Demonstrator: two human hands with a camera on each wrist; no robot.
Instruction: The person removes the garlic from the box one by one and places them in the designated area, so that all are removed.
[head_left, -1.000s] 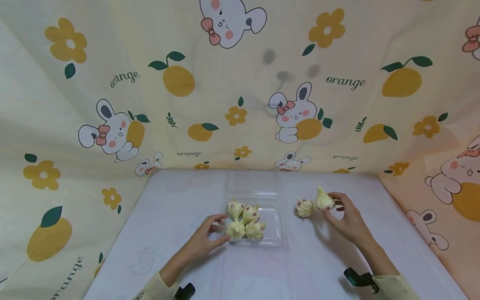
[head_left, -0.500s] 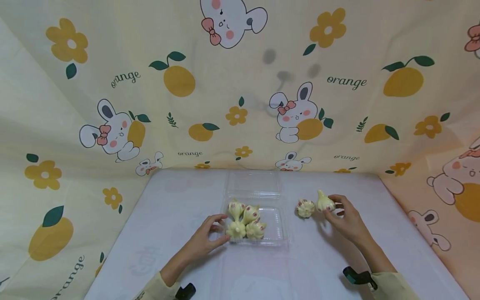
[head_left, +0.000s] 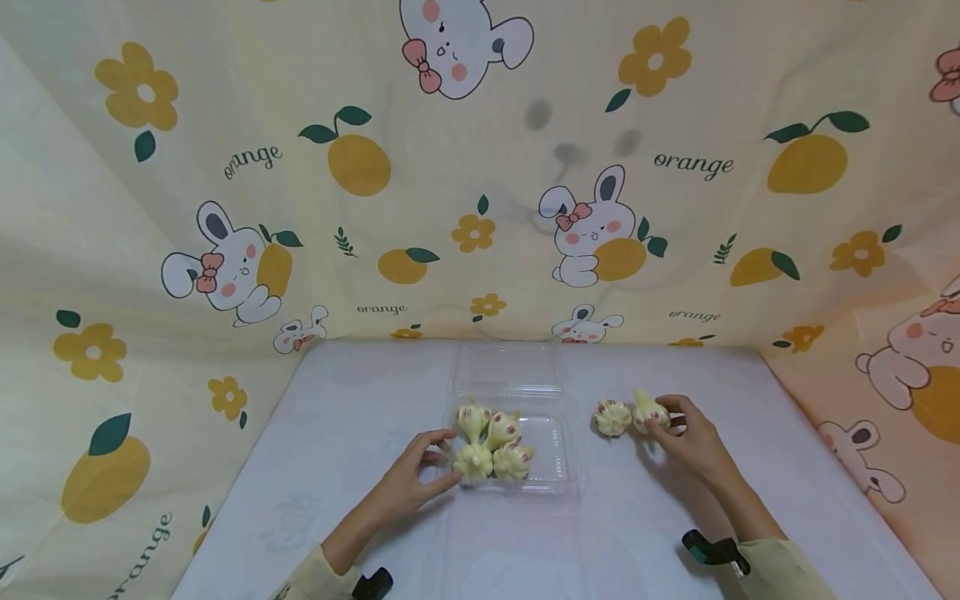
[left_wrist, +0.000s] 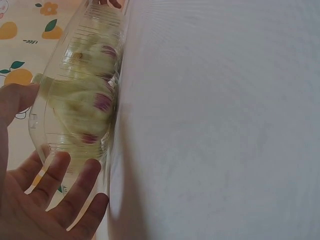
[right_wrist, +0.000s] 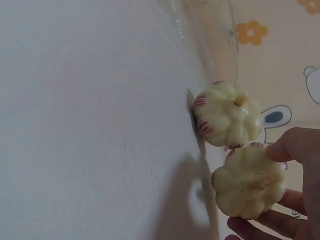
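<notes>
My right hand [head_left: 696,437] pinches a garlic bulb [head_left: 647,410], pale with purple streaks, between thumb and fingers; the right wrist view shows its root end. A second garlic bulb [right_wrist: 227,115] sits on the table right beside it, to its left in the head view. Several garlic bulbs [head_left: 474,461] lie grouped in the left part of a clear plastic box [head_left: 553,450]. At the box's left side rests my left hand [head_left: 407,477], thumb at the rim near the front corner and relaxed fingers [left_wrist: 60,167] against the clear wall.
The box's clear hinged lid [head_left: 506,368] lies folded back toward the rear of the white table [head_left: 352,392]. Behind and at both sides hangs a cream cloth [head_left: 420,208] printed with rabbits and oranges. Each wrist wears a small black camera [head_left: 716,550].
My right hand has lowered the garlic bulb toward the table, and its stem has tipped back from the camera. The left hand stays at the box.
</notes>
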